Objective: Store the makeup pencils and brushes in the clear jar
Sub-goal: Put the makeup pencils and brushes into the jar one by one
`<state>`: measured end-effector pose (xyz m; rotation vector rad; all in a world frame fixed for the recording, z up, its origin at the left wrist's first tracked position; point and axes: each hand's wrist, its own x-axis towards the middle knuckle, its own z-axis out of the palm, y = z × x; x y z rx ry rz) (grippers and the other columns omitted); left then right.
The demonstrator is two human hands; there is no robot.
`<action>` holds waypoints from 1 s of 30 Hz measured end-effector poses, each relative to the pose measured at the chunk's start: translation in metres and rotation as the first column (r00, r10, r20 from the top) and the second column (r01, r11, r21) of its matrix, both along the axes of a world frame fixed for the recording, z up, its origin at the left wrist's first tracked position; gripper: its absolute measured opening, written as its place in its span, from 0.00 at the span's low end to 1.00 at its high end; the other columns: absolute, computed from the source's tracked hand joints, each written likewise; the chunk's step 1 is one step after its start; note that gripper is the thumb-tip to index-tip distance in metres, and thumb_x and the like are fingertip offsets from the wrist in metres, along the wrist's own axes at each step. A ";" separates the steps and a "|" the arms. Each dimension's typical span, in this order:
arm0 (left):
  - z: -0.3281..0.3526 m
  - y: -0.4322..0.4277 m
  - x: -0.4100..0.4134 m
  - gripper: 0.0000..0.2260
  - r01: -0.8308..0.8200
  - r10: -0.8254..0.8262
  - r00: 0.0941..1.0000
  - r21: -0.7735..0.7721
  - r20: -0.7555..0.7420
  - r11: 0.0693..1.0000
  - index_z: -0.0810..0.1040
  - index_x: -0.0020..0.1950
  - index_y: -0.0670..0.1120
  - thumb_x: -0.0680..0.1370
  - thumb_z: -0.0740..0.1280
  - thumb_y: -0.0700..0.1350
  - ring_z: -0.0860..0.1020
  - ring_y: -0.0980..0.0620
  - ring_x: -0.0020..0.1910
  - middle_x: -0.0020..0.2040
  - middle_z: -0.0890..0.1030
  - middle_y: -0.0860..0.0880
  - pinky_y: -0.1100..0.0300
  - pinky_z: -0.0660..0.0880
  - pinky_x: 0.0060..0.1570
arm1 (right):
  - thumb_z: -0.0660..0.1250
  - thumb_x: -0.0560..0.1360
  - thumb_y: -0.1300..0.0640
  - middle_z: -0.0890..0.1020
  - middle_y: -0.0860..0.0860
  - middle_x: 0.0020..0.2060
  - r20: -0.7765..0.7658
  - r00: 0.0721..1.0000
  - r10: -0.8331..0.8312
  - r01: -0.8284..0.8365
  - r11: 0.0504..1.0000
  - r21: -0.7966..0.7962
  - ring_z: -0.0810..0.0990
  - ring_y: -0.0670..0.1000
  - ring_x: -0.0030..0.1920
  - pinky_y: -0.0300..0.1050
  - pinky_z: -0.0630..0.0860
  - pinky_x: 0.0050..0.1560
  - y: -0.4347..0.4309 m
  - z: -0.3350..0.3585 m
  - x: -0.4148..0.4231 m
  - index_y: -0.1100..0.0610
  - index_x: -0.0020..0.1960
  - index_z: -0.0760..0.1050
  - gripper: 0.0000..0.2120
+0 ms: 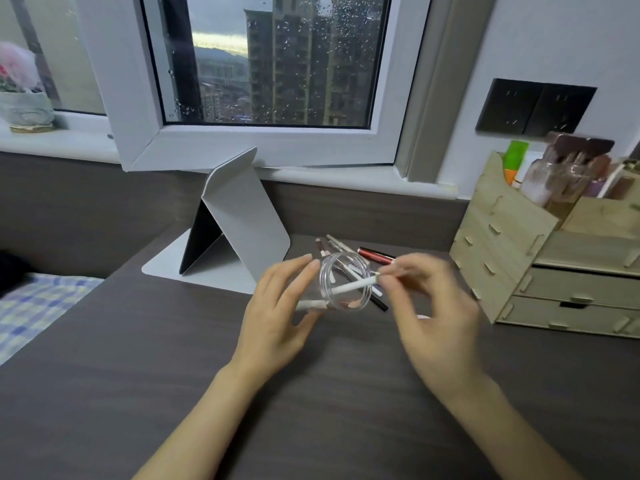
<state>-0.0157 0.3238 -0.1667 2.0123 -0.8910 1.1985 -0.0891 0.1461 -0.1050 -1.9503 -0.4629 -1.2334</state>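
My left hand (277,313) grips the clear jar (343,282), tilted with its mouth facing up and to the right. A white makeup pencil (349,288) slants through the jar's mouth, its lower end inside the jar. My right hand (436,306), blurred, pinches the pencil's upper end. Behind the jar, several more pencils and brushes (330,245) lie loose on the dark desk (207,393), with a red tube (375,256) among them. A black pencil (379,304) sticks out below the jar.
A folded white stand mirror (239,220) stands at the back left of the jar. A wooden drawer organiser (540,258) holding bottles and brushes fills the right side. The open window frame (263,143) overhangs the desk's back. A checked bedsheet (38,306) lies at far left.
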 end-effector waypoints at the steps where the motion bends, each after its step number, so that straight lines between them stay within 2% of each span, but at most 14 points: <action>1: 0.001 0.000 0.000 0.29 0.011 -0.011 1.000 0.011 0.005 1.000 0.64 0.68 0.44 0.71 0.73 0.41 0.72 0.45 0.59 0.64 0.70 0.46 0.63 0.63 0.63 | 0.68 0.73 0.59 0.83 0.49 0.38 0.000 0.999 -0.050 0.050 0.994 -0.098 0.80 0.46 0.39 0.41 0.77 0.42 -0.001 -0.006 0.003 0.58 0.47 0.77 0.04; 5: 0.002 0.001 0.001 0.30 0.029 -0.029 1.000 0.046 0.005 0.999 0.65 0.68 0.44 0.70 0.74 0.39 0.73 0.44 0.58 0.64 0.70 0.46 0.62 0.63 0.62 | 0.72 0.69 0.57 0.82 0.50 0.33 -0.013 0.977 -0.212 0.201 0.943 -0.264 0.75 0.48 0.37 0.35 0.69 0.41 -0.005 -0.013 0.013 0.58 0.39 0.82 0.04; 9: 0.000 0.002 0.002 0.31 0.007 -0.006 1.000 0.103 -0.009 0.995 0.66 0.68 0.45 0.68 0.74 0.38 0.73 0.45 0.58 0.65 0.71 0.48 0.61 0.67 0.60 | 0.72 0.66 0.50 0.74 0.46 0.31 -0.229 0.941 -0.249 0.195 0.953 -0.234 0.71 0.48 0.36 0.31 0.62 0.36 -0.008 -0.014 0.025 0.52 0.37 0.84 0.06; 12: -0.002 0.004 0.004 0.32 -0.018 0.023 0.999 0.149 -0.037 0.989 0.65 0.69 0.48 0.68 0.73 0.38 0.72 0.46 0.58 0.64 0.72 0.49 0.59 0.69 0.57 | 0.63 0.72 0.44 0.73 0.48 0.33 -0.273 0.905 -0.327 0.185 0.879 -0.440 0.71 0.51 0.37 0.41 0.65 0.35 -0.006 -0.022 0.033 0.49 0.37 0.83 0.14; 14: -0.002 0.006 0.005 0.32 -0.035 0.044 0.998 0.170 -0.051 0.985 0.66 0.69 0.47 0.67 0.73 0.37 0.72 0.47 0.58 0.64 0.73 0.49 0.60 0.69 0.57 | 0.56 0.73 0.42 0.72 0.48 0.36 -0.333 0.894 -0.299 0.089 0.848 -0.523 0.70 0.50 0.40 0.43 0.67 0.36 -0.007 -0.028 0.035 0.47 0.41 0.83 0.18; 15: -0.002 0.006 0.005 0.32 -0.046 0.057 0.997 0.169 -0.060 0.985 0.67 0.68 0.47 0.67 0.74 0.36 0.72 0.46 0.57 0.64 0.73 0.48 0.60 0.69 0.56 | 0.56 0.74 0.43 0.72 0.47 0.37 -0.390 0.891 -0.232 0.020 0.879 -0.477 0.70 0.49 0.41 0.42 0.68 0.39 -0.008 -0.029 0.036 0.47 0.44 0.83 0.18; 16: -0.002 0.007 0.006 0.32 -0.059 0.070 0.995 0.154 -0.069 0.986 0.68 0.68 0.46 0.67 0.74 0.36 0.72 0.46 0.56 0.63 0.74 0.47 0.59 0.69 0.55 | 0.57 0.75 0.44 0.72 0.46 0.38 -0.447 0.887 -0.118 -0.050 0.937 -0.345 0.71 0.48 0.43 0.39 0.69 0.41 -0.011 -0.029 0.037 0.48 0.46 0.83 0.17; 18: 0.000 0.010 0.008 0.30 -0.096 0.104 0.992 0.097 -0.078 0.991 0.69 0.67 0.46 0.67 0.74 0.38 0.73 0.45 0.54 0.62 0.75 0.47 0.58 0.69 0.54 | 0.60 0.76 0.51 0.75 0.44 0.38 -0.451 0.889 0.073 -0.069 0.997 0.027 0.75 0.46 0.45 0.34 0.70 0.45 -0.018 -0.029 0.042 0.54 0.46 0.83 0.14; 19: 0.001 0.011 0.009 0.29 -0.118 0.123 0.989 0.062 -0.081 0.991 0.69 0.67 0.46 0.67 0.74 0.39 0.73 0.45 0.54 0.61 0.74 0.48 0.58 0.69 0.54 | 0.62 0.76 0.55 0.78 0.44 0.37 -0.445 0.893 0.058 0.004 0.991 0.137 0.78 0.47 0.45 0.37 0.72 0.46 -0.023 -0.031 0.049 0.58 0.43 0.83 0.12; 20: 0.001 0.011 0.010 0.29 -0.141 0.142 0.986 0.023 -0.087 0.990 0.69 0.66 0.45 0.67 0.73 0.40 0.73 0.45 0.53 0.60 0.74 0.48 0.58 0.68 0.55 | 0.63 0.76 0.58 0.80 0.48 0.35 -0.478 0.878 -0.020 0.105 0.983 0.152 0.80 0.51 0.45 0.44 0.74 0.47 -0.028 -0.035 0.059 0.62 0.40 0.82 0.12; 21: 0.002 0.012 0.010 0.28 -0.163 0.161 0.982 -0.016 -0.094 0.986 0.69 0.66 0.45 0.67 0.72 0.40 0.73 0.45 0.54 0.60 0.74 0.48 0.60 0.67 0.56 | 0.63 0.76 0.60 0.82 0.54 0.34 -0.537 0.836 -0.113 0.190 0.978 0.090 0.80 0.56 0.44 0.50 0.74 0.45 -0.033 -0.041 0.069 0.65 0.38 0.80 0.12; 23: 0.004 0.013 0.011 0.27 -0.205 0.196 0.975 -0.080 -0.105 0.975 0.70 0.65 0.43 0.67 0.71 0.40 0.72 0.46 0.55 0.59 0.75 0.45 0.64 0.64 0.60 | 0.63 0.75 0.61 0.83 0.60 0.35 -0.638 0.719 -0.274 0.245 0.960 -0.136 0.79 0.61 0.41 0.51 0.73 0.42 -0.038 -0.051 0.090 0.66 0.38 0.80 0.11; 27: 0.006 0.016 0.012 0.27 -0.253 0.240 0.964 -0.113 -0.117 0.961 0.71 0.64 0.41 0.65 0.72 0.39 0.71 0.47 0.55 0.58 0.76 0.43 0.68 0.60 0.61 | 0.61 0.73 0.63 0.81 0.59 0.36 -0.641 0.636 -0.429 0.177 0.890 -0.420 0.77 0.61 0.43 0.47 0.68 0.39 -0.036 -0.061 0.127 0.60 0.35 0.78 0.10; 30: 0.005 0.017 0.014 0.27 -0.266 0.252 0.960 -0.114 -0.125 0.957 0.71 0.64 0.41 0.65 0.72 0.39 0.71 0.47 0.55 0.57 0.77 0.42 0.69 0.60 0.61 | 0.63 0.75 0.59 0.83 0.60 0.46 -0.609 0.582 -0.539 0.155 0.808 -0.568 0.78 0.61 0.51 0.47 0.73 0.44 -0.026 -0.058 0.147 0.63 0.44 0.80 0.10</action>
